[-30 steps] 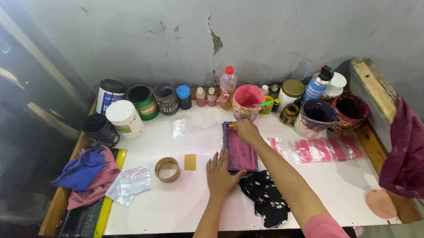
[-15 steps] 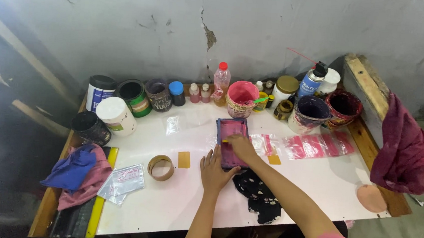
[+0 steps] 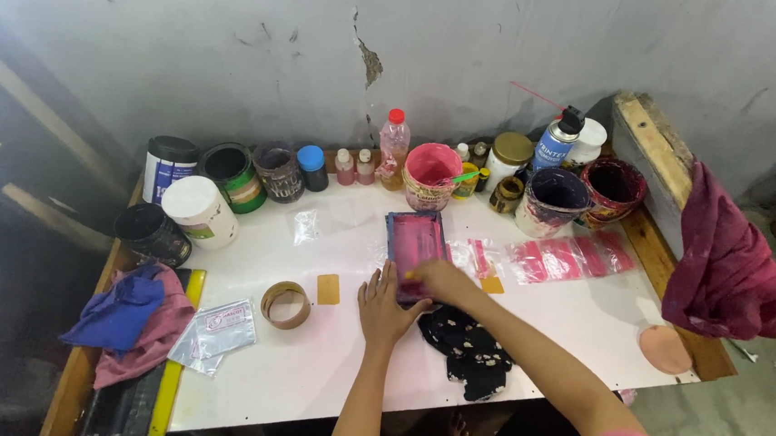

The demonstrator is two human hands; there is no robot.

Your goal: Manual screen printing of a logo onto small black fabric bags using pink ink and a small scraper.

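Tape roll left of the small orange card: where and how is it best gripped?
Probably by its ring wall, from above. The tape roll lies flat on the white table with its hole up and free space around it, so one finger could go inside and the thumb outside.

Count on the surface [image 3: 304,376]: two hands [image 3: 385,309] at one pink-stained frame [image 3: 415,247]. One tape roll [image 3: 286,304] and one yellow card [image 3: 328,288] left of the hands. One black patterned cloth [image 3: 470,347] below them. One spray can [image 3: 552,146] beyond them.

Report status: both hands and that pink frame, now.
Left hand flat beside pink frame. Right hand on frame's near end. Black cloth under right forearm.
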